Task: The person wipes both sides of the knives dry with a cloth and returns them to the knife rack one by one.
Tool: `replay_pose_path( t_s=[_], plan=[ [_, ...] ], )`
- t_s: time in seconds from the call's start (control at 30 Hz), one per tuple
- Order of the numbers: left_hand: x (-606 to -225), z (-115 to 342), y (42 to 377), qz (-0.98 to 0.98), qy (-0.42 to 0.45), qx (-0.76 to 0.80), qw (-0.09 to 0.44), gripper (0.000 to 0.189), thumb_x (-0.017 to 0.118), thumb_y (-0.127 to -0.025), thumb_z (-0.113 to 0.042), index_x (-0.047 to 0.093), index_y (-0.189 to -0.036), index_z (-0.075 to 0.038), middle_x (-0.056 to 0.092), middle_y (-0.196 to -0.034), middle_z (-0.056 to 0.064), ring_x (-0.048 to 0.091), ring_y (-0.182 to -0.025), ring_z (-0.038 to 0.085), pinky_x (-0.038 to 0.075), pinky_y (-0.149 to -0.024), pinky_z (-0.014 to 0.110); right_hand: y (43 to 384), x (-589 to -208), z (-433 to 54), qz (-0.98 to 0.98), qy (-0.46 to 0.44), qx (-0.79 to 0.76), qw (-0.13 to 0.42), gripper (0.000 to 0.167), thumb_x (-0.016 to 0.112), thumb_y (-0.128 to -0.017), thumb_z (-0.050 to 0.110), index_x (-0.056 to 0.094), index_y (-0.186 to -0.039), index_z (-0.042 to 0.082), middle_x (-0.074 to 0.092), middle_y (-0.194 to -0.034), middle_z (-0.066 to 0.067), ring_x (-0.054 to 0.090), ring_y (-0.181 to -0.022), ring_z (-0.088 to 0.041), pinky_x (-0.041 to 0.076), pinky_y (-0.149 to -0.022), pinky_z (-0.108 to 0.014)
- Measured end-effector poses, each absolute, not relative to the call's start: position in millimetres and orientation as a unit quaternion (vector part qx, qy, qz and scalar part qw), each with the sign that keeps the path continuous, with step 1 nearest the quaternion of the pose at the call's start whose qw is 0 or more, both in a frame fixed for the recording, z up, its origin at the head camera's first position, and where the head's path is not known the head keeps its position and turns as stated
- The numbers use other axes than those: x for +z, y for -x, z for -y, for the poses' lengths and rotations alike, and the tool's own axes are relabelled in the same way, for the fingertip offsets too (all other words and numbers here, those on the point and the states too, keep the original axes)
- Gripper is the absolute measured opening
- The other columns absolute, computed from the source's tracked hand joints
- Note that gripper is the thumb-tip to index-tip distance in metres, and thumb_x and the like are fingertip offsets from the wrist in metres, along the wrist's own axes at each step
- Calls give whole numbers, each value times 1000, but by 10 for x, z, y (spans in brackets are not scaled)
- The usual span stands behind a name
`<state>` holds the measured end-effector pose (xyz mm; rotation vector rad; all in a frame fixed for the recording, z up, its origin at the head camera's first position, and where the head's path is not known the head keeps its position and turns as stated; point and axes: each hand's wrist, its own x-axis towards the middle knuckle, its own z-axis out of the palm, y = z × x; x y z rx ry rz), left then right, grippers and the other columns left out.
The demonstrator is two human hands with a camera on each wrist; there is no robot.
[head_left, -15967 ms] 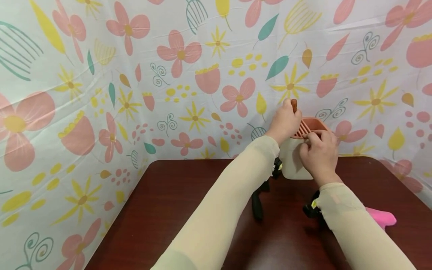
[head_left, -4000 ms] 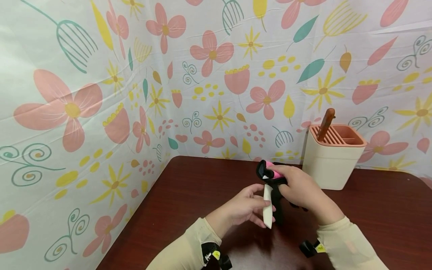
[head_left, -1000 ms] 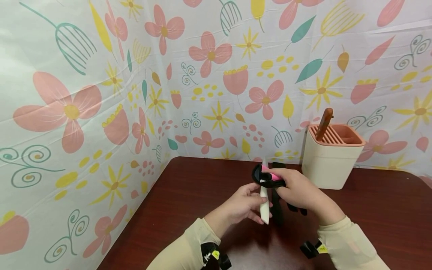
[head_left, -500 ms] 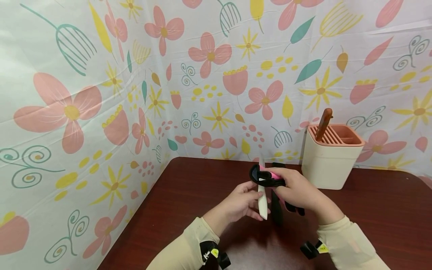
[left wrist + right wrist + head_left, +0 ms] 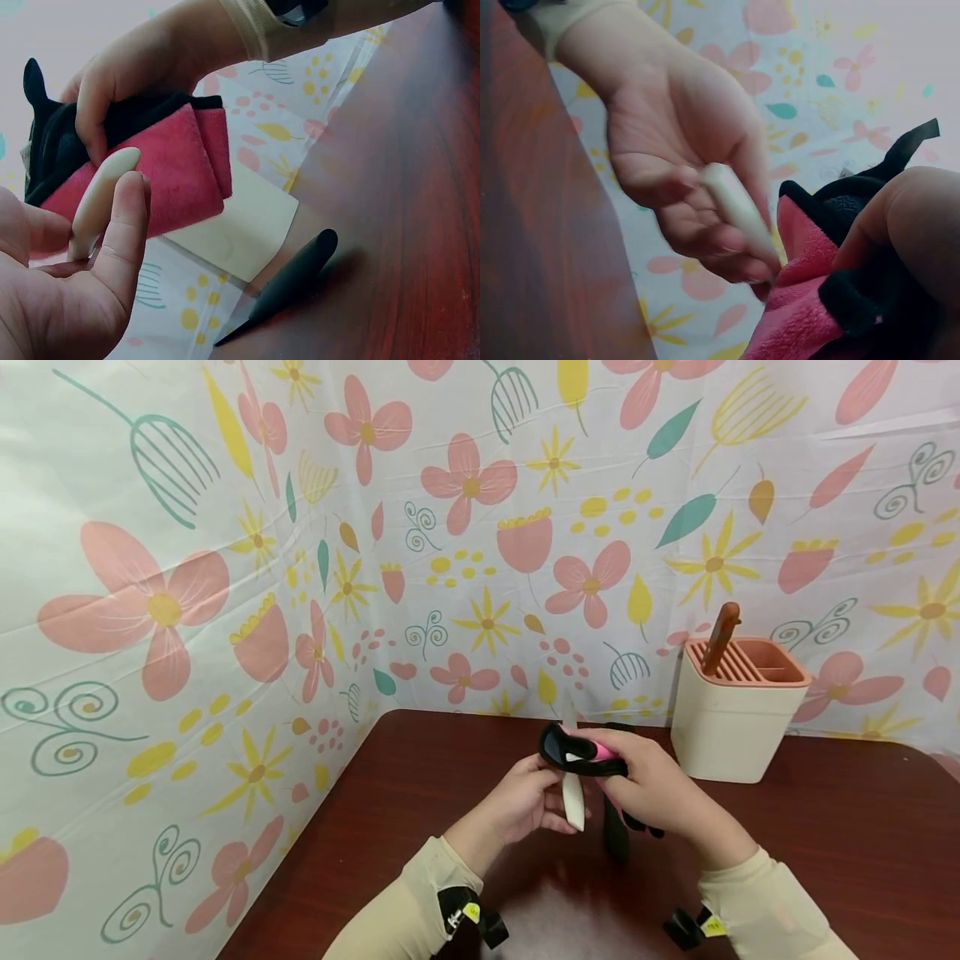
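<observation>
My left hand (image 5: pixel 517 797) holds a knife by its white handle (image 5: pixel 573 806), fingers curled round it. The pale blade (image 5: pixel 568 708) points away from me, its tip showing beyond a folded pink and black cloth (image 5: pixel 172 161). My right hand (image 5: pixel 656 777) grips this cloth over the blade, hiding most of it. The left wrist view shows the handle's rounded end (image 5: pixel 124 159) between left thumb and fingers. Below the right hand, a second knife with a black handle (image 5: pixel 617 831) lies on the table; the hand and cloth partly cover it.
A cream knife holder (image 5: pixel 731 731) with an orange slotted top stands at the back right. From one slot rises a brown knife handle (image 5: pixel 722 639). A flowered sheet (image 5: pixel 465 568) hangs right behind and left of the dark red table (image 5: pixel 390 818).
From holding a brown handle at the holder 16 seconds ago, my hands have come to the white-handled knife and cloth. Lately both drift left, and more blade shows past the cloth.
</observation>
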<state>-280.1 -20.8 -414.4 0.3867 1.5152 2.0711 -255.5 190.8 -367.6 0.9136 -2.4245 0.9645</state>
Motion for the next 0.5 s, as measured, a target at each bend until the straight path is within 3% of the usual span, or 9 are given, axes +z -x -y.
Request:
replay_pose_path(
  t_s=[0.13, 0.3, 0.5],
  plan=[
    [-4130, 210, 2808, -564, -138, 772, 261, 31, 52, -107, -23, 60, -136, -15, 72, -89, 8, 75, -71, 18, 62, -60, 32, 2556, -3730, -1842, 868, -334, 316, 188, 74, 59, -77, -13, 60, -144, 19, 65, -142, -5, 59, -98, -12, 46, -77, -27],
    [-4147, 225, 2821, -564, -147, 771, 256, 32, 55, -106, -25, 61, -136, -15, 73, -89, 6, 75, -72, 17, 62, -61, 33, 2540, -3748, -1813, 870, -341, 297, 197, 71, 61, -77, -11, 62, -143, 15, 66, -140, -4, 62, -116, -14, 51, -90, -35],
    [-4169, 242, 2836, -563, -151, 772, 254, 33, 60, -104, -31, 64, -133, -15, 75, -90, 5, 75, -73, 17, 63, -62, 34, 2533, -3726, -1828, 867, -358, 298, 178, 69, 60, -77, -11, 63, -141, 13, 67, -140, -2, 63, -115, -11, 51, -91, -29]
  ],
)
